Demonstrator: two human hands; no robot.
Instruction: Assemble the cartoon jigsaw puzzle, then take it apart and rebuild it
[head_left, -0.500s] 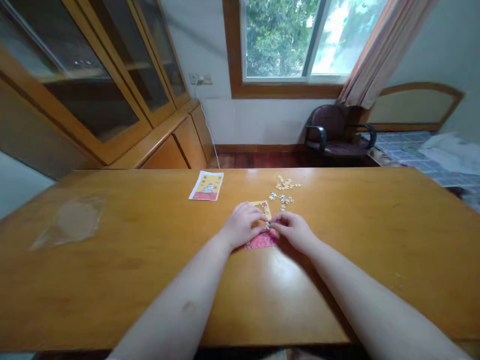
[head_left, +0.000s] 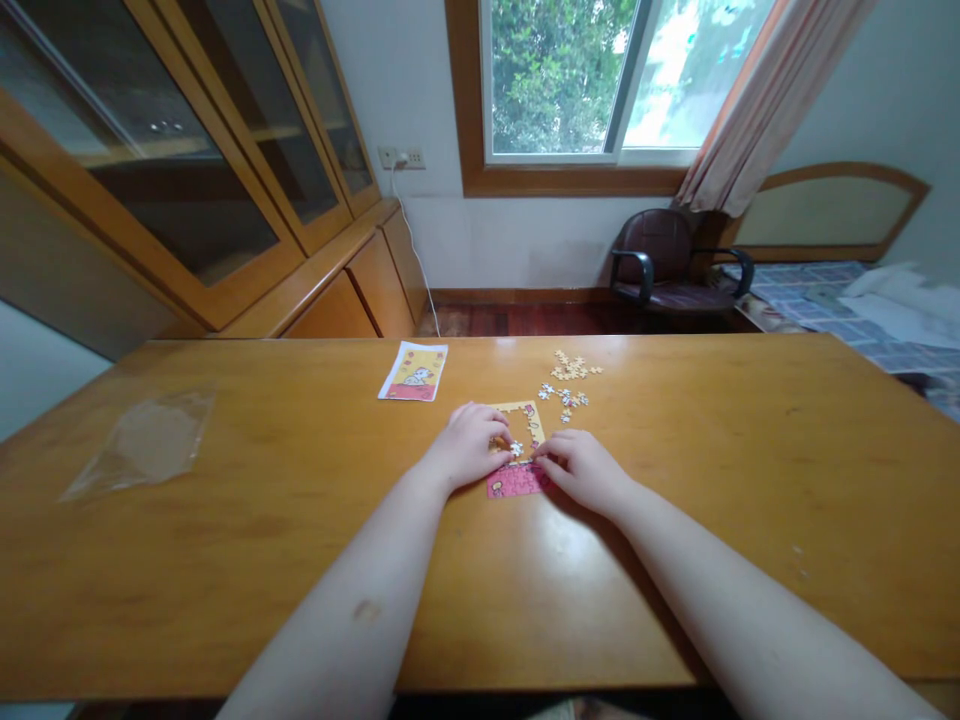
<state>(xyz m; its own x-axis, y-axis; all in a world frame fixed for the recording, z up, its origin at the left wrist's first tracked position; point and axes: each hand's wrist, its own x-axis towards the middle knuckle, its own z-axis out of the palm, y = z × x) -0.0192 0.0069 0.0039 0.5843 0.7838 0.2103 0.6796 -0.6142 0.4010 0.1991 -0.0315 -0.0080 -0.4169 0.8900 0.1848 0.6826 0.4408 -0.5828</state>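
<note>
The part-built puzzle lies on the desk, pink strip toward six o'clock. At its nine o'clock edge is the left hand, fingertips by a white piece; at three, the right hand. Whether either grip is closed, I cannot tell. Loose pieces sit at one, near the far edge; broad desk surface stretches toward three.

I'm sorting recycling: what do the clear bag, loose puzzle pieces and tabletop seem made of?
Clear bag: likely glossy plastic; see-through and wrinkled. Loose puzzle pieces: possibly matte cardboard, flat and tabbed; too small for certainty. Tabletop: apparently varnished wood or veneer, from grain and glare.
</note>
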